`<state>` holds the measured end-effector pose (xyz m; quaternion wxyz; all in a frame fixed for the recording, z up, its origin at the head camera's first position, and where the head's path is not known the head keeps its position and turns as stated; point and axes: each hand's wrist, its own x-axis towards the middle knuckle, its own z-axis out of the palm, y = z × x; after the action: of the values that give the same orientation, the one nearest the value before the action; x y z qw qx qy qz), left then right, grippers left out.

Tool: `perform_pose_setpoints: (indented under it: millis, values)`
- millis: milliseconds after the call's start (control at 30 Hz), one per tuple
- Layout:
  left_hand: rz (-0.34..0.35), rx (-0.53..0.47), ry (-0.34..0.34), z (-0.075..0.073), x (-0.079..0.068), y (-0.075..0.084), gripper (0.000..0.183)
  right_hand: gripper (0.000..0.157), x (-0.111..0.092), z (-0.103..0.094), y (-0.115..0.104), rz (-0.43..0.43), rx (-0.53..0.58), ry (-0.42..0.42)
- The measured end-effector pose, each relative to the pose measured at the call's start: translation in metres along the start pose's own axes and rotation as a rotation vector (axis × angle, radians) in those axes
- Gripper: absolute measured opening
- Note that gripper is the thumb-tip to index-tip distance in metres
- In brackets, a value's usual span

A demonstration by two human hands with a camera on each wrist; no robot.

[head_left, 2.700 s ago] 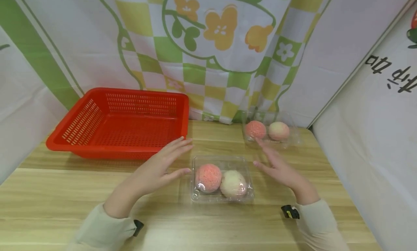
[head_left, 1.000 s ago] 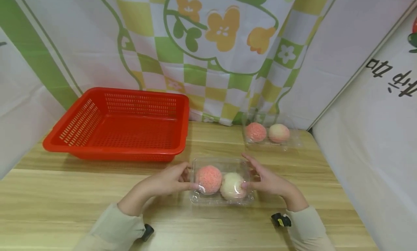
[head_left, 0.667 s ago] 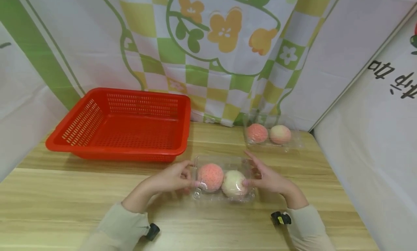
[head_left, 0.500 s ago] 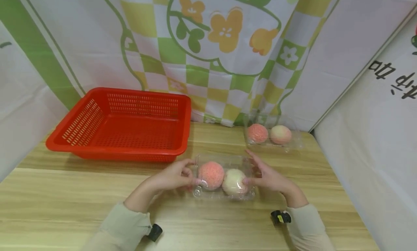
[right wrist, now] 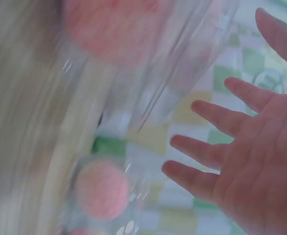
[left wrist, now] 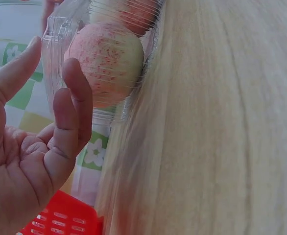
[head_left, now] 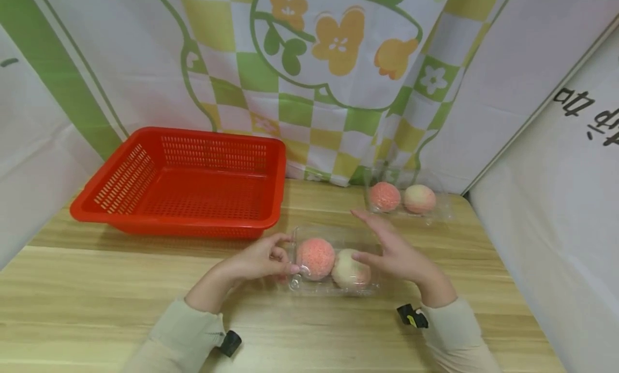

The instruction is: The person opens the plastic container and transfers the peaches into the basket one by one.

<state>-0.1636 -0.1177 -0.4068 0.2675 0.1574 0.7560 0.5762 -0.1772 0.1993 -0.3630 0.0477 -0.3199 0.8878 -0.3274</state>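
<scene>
Clamshell (head_left: pixel 345 238) lies between left fingers (left wrist: pixel 82 98), curled at its edge, grip unclear, and right fingers (right wrist: pixel 222 117), spread apart.

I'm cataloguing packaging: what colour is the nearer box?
The nearer box is clear and colourless, best in head view.

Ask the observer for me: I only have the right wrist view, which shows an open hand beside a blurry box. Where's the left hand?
Observer: The left hand is at the left end of the near box, with its thumb over the edge.
Operator: How many balls are in that box?
Observer: Two, by the head view: a pink ball on the left and a mostly cream ball on the right.
Operator: Anything else out of my sight?
Observer: Yes, a red basket, farther back than the near box and to its left.
</scene>
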Motion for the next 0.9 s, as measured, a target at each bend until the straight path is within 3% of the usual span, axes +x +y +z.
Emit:
perform_pose_setpoints:
  millis: [200, 400, 600, 733, 900]
  values:
    - [-0.001, -0.055, -0.047, -0.006, 0.001, -0.003, 0.084, 0.078, 0.01, 0.015, -0.027, -0.047, -0.14, -0.022]
    - [-0.023, -0.162, -0.142, -0.015, 0.001, -0.009, 0.09, 0.076, 0.016, 0.035, -0.049, -0.073, -0.326, -0.056]
    - [0.011, -0.201, -0.235, -0.022, 0.003, -0.011, 0.094, 0.078, 0.021, 0.052, -0.057, -0.111, -0.467, -0.133]
    - [0.018, -0.187, -0.24, -0.022, 0.006, -0.01, 0.092, 0.081, 0.021, 0.057, -0.058, -0.106, -0.49, -0.147]
    - [0.026, -0.174, -0.212, -0.02, 0.008, -0.01, 0.095, 0.078, 0.022, 0.061, -0.058, -0.174, -0.569, -0.122]
